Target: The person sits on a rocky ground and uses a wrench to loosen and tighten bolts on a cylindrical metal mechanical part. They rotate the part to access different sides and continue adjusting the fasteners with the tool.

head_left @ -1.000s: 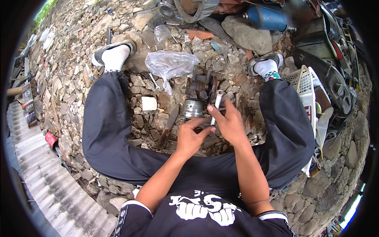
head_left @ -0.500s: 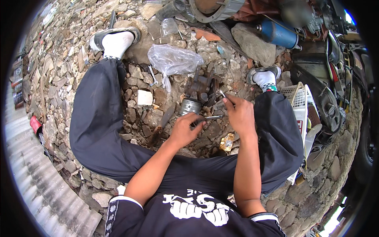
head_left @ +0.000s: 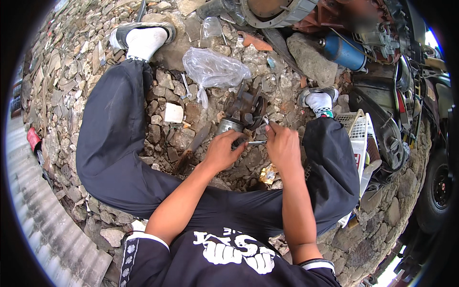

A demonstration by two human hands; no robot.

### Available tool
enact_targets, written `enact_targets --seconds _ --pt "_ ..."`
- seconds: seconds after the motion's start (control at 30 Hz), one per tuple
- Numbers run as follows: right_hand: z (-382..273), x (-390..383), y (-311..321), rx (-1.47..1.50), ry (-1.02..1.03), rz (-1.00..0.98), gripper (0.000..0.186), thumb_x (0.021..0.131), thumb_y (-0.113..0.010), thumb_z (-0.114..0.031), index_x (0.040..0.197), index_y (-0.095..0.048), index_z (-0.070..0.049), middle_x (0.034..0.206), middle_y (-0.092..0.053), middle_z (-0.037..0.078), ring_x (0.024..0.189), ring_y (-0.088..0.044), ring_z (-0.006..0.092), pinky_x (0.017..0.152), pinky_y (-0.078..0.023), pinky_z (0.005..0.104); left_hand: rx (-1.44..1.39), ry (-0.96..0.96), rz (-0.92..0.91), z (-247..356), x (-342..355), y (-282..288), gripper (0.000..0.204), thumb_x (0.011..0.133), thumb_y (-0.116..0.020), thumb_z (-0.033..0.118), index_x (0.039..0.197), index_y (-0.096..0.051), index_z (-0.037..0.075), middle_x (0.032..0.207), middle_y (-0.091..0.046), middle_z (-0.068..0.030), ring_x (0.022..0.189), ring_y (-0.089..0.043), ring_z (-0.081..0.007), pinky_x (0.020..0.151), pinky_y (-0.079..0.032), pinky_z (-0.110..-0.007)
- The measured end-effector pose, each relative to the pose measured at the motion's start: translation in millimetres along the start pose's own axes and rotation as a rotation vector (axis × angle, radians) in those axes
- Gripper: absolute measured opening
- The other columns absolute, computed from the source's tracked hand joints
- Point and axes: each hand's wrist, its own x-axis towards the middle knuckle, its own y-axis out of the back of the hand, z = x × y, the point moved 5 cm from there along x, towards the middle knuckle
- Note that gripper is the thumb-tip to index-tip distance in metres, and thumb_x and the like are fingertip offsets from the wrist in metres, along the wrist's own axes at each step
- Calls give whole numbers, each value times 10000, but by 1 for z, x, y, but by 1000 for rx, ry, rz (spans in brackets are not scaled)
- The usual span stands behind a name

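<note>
My left hand [head_left: 222,150], fingers curled, grips a slim steel tool [head_left: 256,142] lying crosswise, just below a silver piston [head_left: 228,126]. My right hand [head_left: 283,149] is closed on a small wrench [head_left: 266,119], its ring end showing above my fingers. The piston is attached to a dark, greasy metal assembly [head_left: 244,105] with a round pulley-like part on its right. Another wrench [head_left: 185,85] lies on the rubble near a crumpled clear plastic bag [head_left: 214,67] and a white square block [head_left: 173,113].
My outstretched legs flank the work on stony ground. Beyond are a blue cylinder [head_left: 342,50], a large rock [head_left: 311,60] and red metal machinery [head_left: 325,16]. A white plastic crate [head_left: 356,143] and a tyre [head_left: 432,191] sit right; a corrugated sheet [head_left: 52,225] is left.
The tool held upright between both hands is now crosswise in my left hand, with a wrench end showing in my right. The hands moved apart, the left shifting left. The view has shifted.
</note>
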Motion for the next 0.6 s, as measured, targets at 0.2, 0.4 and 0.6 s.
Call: enact_targets --seconds 0.2,0.4,0.6 --pt "5 36 19 -388 283 -231 251 1002 -594 -244 940 -747 -55 912 -739 232 868 -719 442 797 -575 526 14 -11 -11 -2 0 -3 262 915 -760 216 1072 -743 6 975 -709 -190 916 -692 -419 798 -536 -456" --pt "3 96 32 -458 349 -648 308 1005 -630 -349 1127 -791 -116 1086 -754 181 1096 -675 405 987 -519 467 8 10 -5 -10 3 -3 306 917 -752 245 1070 -735 -19 1010 -717 -206 940 -697 -426 815 -541 -464" --pt "7 108 35 -373 369 -722 329 996 -647 -380 1139 -794 -123 1105 -752 198 1116 -664 406 1021 -493 466 33 -29 27 -10 3 -2 276 908 -740 236 1068 -747 11 989 -715 -191 891 -694 -410 788 -543 -473"
